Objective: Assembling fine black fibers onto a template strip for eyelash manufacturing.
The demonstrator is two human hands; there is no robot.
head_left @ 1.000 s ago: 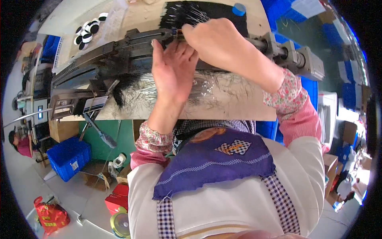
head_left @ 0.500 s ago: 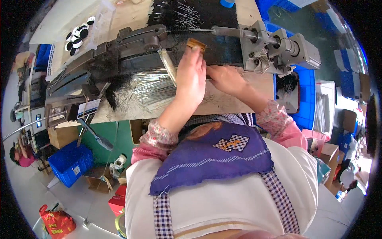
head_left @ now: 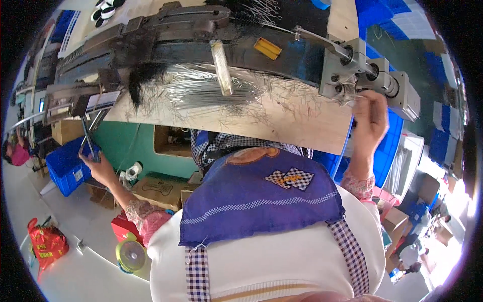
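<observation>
- The wooden workbench (head_left: 282, 121) ends in a front edge just above the person's blue apron (head_left: 261, 201); below that edge the space opens down to the floor.
- The left hand (head_left: 98, 168) hangs below and well left of the bench edge, out over open floor, close to a blue crate (head_left: 63, 168).
- Its fingers are curled around the lower end of a thin metal lever (head_left: 86, 136) that runs down from the dark machine (head_left: 166, 35).
- The right hand (head_left: 370, 118) is raised at the bench's right end, just under a grey metal cylinder unit (head_left: 375, 75), with blue bins (head_left: 390, 146) close behind it.
- Its fingertips are drawn together right at the cylinder unit's lower edge; whether they pinch anything cannot be told.
- A sheaf of thin silver wires (head_left: 201, 90) lies on the bench between the hands, touching neither, with a pale bar (head_left: 221, 68) across it.
- A small yellow block (head_left: 267, 48) sits on the machine, well clear of both hands.
</observation>
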